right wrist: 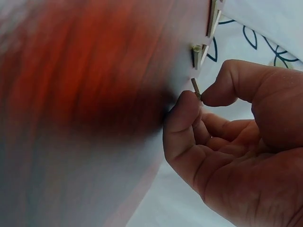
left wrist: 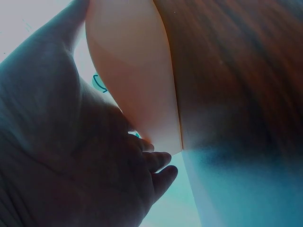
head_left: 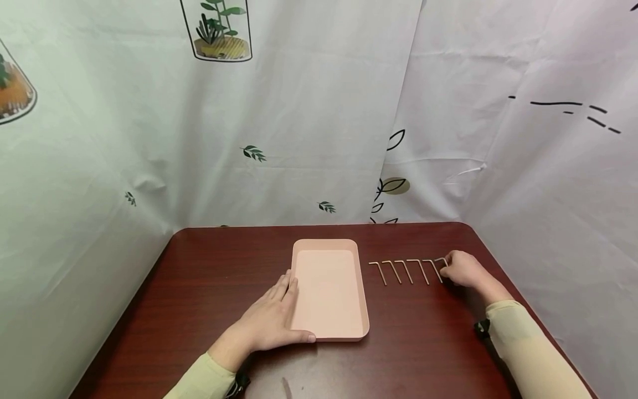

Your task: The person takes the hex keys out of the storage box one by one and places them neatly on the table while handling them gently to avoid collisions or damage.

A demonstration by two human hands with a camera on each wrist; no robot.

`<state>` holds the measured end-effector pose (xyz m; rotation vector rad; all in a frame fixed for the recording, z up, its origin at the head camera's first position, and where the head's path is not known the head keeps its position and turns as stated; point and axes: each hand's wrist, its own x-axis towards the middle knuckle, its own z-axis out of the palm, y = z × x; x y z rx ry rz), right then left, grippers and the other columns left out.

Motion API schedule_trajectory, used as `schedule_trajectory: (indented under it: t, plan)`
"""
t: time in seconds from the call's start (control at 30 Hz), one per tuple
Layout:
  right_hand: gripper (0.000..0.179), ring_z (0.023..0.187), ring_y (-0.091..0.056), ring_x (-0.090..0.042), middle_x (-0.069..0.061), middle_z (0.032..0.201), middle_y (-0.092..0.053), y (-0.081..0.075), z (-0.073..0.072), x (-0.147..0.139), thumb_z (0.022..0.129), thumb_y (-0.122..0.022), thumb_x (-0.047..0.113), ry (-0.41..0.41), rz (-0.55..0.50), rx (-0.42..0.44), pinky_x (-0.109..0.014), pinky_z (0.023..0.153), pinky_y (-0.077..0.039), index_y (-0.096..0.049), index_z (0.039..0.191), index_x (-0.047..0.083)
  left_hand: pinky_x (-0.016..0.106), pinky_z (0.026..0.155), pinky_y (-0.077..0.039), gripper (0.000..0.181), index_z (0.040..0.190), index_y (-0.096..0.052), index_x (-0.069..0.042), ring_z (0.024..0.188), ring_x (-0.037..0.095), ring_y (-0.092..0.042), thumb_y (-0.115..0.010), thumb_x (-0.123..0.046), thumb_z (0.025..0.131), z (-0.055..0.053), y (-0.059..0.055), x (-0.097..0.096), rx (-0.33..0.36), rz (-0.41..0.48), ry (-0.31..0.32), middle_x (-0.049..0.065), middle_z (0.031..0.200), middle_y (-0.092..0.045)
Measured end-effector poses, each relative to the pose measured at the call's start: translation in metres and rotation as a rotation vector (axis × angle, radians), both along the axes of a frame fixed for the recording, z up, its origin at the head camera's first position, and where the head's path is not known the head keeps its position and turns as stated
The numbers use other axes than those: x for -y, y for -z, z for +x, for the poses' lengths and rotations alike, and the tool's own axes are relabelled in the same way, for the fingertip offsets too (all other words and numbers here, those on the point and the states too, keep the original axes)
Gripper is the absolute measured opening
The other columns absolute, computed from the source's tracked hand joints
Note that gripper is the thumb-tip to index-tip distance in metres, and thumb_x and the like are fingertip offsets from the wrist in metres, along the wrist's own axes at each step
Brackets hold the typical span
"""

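A shallow pink tray [head_left: 329,293] stands on the table. My left hand [head_left: 266,321] lies along its left side, fingers straight and thumb at the near edge; the left wrist view shows the tray wall [left wrist: 137,61] beside the palm. Right of the tray, several L-shaped hex keys [head_left: 421,270] lie in a row with their short arms at the far end. My right hand [head_left: 466,270] is at the row's right end and pinches the last hex key [right wrist: 195,86] between thumb and index finger. Most of that key is hidden by the fingers.
The dark red-brown wooden table [head_left: 219,266] has rounded far corners. White cloth [head_left: 309,111] with printed plants hangs behind it and on both sides. The right forearm runs close to the table's right edge.
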<state>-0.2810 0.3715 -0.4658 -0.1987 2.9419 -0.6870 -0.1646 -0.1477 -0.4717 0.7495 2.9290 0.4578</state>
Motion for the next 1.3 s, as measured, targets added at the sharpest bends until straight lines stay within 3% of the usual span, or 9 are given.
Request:
schedule_trajectory:
  t: [0.6, 0.77, 1.07, 1.3]
  plan:
    - [0.027, 0.053, -0.045, -0.016, 0.005, 0.057, -0.043, 0.005, -0.005, -0.001, 0.076, -0.065, 0.006, 0.0, 0.038, -0.03, -0.032, 0.055, -0.039, -0.044, 0.064, 0.019, 0.056, 0.132, -0.031, 0.141, 0.172, -0.023, 0.012, 0.168, 0.045, -0.022, -0.07, -0.09, 0.086, -0.002, -0.002, -0.001, -0.012, -0.002, 0.004, 0.034, 0.18, -0.014]
    - [0.029, 0.053, -0.04, -0.016, 0.008, 0.056, -0.04, 0.035, -0.027, -0.022, 0.072, -0.066, 0.01, -0.015, 0.053, -0.087, -0.033, 0.052, -0.035, -0.043, 0.061, 0.024, 0.056, 0.132, -0.032, 0.14, 0.171, -0.023, 0.012, 0.168, 0.045, -0.022, -0.071, -0.089, 0.086, -0.001, -0.003, -0.001, -0.012, -0.001, 0.003, 0.035, 0.18, -0.014]
    - [0.032, 0.054, -0.038, -0.02, 0.005, 0.057, -0.036, 0.063, -0.047, -0.037, 0.073, -0.068, 0.011, -0.006, 0.137, -0.112, -0.036, 0.051, -0.035, -0.041, 0.059, 0.02, 0.056, 0.132, -0.031, 0.14, 0.171, -0.023, 0.012, 0.168, 0.044, -0.021, -0.071, -0.088, 0.086, 0.0, -0.001, -0.001, -0.008, -0.004, 0.003, 0.035, 0.18, -0.015]
    - [0.023, 0.061, -0.045, -0.027, -0.005, 0.067, -0.047, 0.048, -0.041, -0.028, 0.078, -0.069, 0.01, 0.044, 0.18, -0.023, -0.041, 0.056, -0.043, -0.049, 0.067, 0.012, 0.056, 0.132, -0.031, 0.14, 0.171, -0.023, 0.012, 0.168, 0.044, -0.022, -0.071, -0.088, 0.086, 0.0, -0.001, -0.001, -0.012, 0.001, 0.0, 0.035, 0.18, -0.015]
